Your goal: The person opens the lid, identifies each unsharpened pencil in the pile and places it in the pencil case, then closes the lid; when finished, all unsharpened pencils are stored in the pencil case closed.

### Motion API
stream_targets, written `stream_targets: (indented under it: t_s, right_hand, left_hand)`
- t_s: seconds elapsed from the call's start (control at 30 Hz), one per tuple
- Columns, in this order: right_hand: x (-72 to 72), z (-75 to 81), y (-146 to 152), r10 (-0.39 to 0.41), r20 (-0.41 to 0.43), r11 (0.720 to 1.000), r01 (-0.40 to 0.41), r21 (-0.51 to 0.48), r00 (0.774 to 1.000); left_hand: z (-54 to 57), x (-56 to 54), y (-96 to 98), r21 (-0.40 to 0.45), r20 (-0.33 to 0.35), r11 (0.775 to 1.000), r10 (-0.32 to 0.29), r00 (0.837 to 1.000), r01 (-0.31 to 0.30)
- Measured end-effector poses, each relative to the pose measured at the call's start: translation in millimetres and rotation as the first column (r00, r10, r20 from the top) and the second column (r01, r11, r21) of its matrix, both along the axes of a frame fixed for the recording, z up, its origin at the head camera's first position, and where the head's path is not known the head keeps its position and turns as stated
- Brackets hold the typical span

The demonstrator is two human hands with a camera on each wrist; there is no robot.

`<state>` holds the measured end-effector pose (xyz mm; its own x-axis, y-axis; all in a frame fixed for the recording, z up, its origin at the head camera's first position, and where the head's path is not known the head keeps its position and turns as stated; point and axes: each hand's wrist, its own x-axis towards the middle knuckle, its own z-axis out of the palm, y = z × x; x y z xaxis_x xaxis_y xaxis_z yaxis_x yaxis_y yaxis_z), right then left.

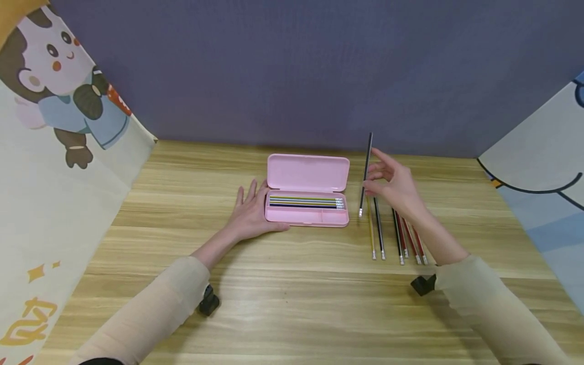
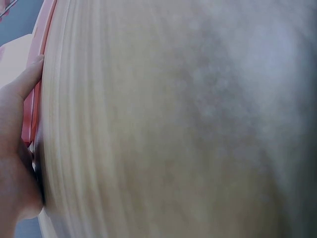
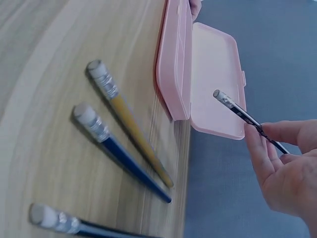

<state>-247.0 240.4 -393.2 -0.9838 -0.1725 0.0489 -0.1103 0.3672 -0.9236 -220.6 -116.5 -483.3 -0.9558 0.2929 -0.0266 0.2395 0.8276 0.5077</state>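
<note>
A pink pencil case point(image 1: 294, 217) lies on the table with its lid point(image 1: 307, 172) raised at the back. Several pencils point(image 1: 301, 202) lie side by side in its long rear compartment, eraser ends to the right. My left hand point(image 1: 250, 215) rests against the case's left end, fingers spread, thumb along the front edge. To the right of the case, my right hand point(image 1: 394, 187) pinches a dark pencil point(image 3: 237, 110) between thumb and fingers. That pencil is held steeply above the table, its eraser end down.
Loose pencils lie right of the case under my right hand and forearm: a yellow pencil point(image 1: 371, 230), a dark blue pencil point(image 1: 378, 228), and several black and red pencils point(image 1: 402, 235). A grey-blue panel point(image 1: 310, 76) stands behind the wooden table point(image 1: 292, 304).
</note>
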Motion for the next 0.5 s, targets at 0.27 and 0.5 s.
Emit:
stream_targets:
  t_s: [0.27, 0.5]
  right_hand:
    - [-9.7, 1.2, -12, 0.024, -0.058, 0.998, -0.028, -0.054, 0.998]
    - [-22.2, -2.2, -26, 0.052, -0.111, 0.993, -0.063, -0.096, 0.992]
  left_hand:
    - [-1.0, -1.5, 0.6, -0.011, -0.004, 1.0, 0.0, 1.0, 0.0]
    - [-3.0, -3.0, 0.7, -0.015, 0.003, 1.0, 0.003, 1.0, -0.003]
